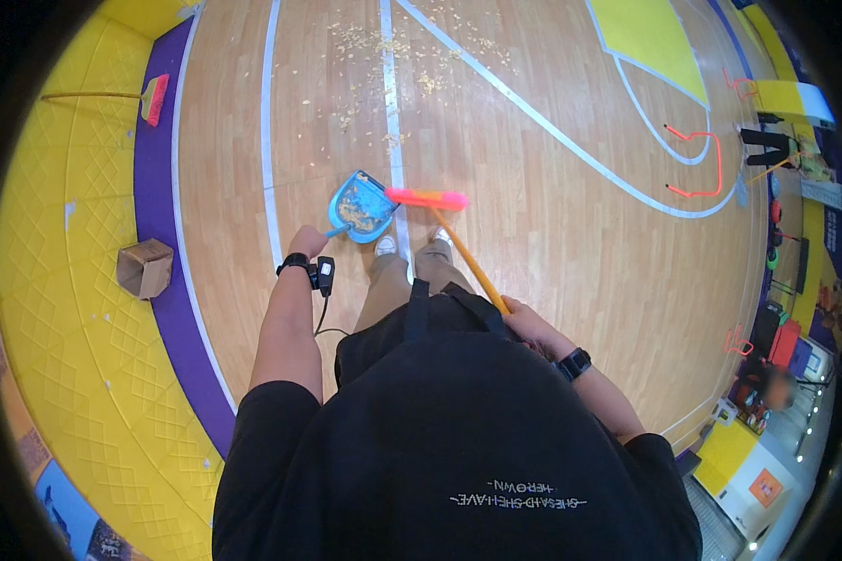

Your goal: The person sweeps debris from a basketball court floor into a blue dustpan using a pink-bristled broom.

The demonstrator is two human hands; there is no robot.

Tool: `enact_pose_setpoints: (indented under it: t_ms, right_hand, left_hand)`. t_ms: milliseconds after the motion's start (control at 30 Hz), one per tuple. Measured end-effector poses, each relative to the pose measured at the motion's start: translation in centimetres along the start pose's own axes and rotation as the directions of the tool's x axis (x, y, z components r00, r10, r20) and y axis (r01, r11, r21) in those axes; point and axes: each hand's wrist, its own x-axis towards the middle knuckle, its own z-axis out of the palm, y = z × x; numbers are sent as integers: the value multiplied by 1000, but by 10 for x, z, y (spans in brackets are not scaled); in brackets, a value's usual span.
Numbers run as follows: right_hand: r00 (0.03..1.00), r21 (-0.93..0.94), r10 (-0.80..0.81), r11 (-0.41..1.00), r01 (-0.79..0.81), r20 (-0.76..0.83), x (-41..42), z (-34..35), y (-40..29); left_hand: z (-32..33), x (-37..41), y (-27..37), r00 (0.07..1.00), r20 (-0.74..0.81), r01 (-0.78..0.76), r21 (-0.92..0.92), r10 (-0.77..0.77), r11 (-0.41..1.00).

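My left hand (309, 241) is closed around the handle of a blue plastic dustpan (335, 210), which lies on the wooden floor just ahead of my feet. Small pale flakes and dust (358, 214) are in the pan. My right hand (526, 321) grips the orange stick of a broom (428, 199) near my waist. The broom's pink and orange head is at the floor, with its left end against or very near the pan's right edge. Many pale flakes (431, 83) lie scattered across the floor farther ahead, some on the white line.
Against the yellow padded wall (91, 210) at left lean a second broom (154, 100) and, lower down, stands an open cardboard box (145, 270). Orange low hurdles (718, 165) stand at right. Beyond them a person (772, 147) holds a long stick, and another person is lower right.
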Motion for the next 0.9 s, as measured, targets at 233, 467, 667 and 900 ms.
enact_pose_setpoints:
  t_ms: [233, 467, 667, 900]
  right_hand:
    - [942, 365, 273, 871, -328, 195, -47, -41, -76]
    - [992, 145, 116, 984, -108, -47, 25, -32, -86]
    - [987, -248, 112, 959, -138, -118, 54, 9, -78]
    - [961, -316, 237, 931, -183, 140, -10, -17, -91]
  left_hand:
    - [8, 5, -34, 998, 4, -59, 5, 59, 998]
    - [13, 10, -57, 988, -13, -155, 13, 155, 988]
    - [7, -3, -21, 994, -71, 61, -242, -81, 968]
    - [-1, -18, -22, 995, -80, 39, -281, -64, 959]
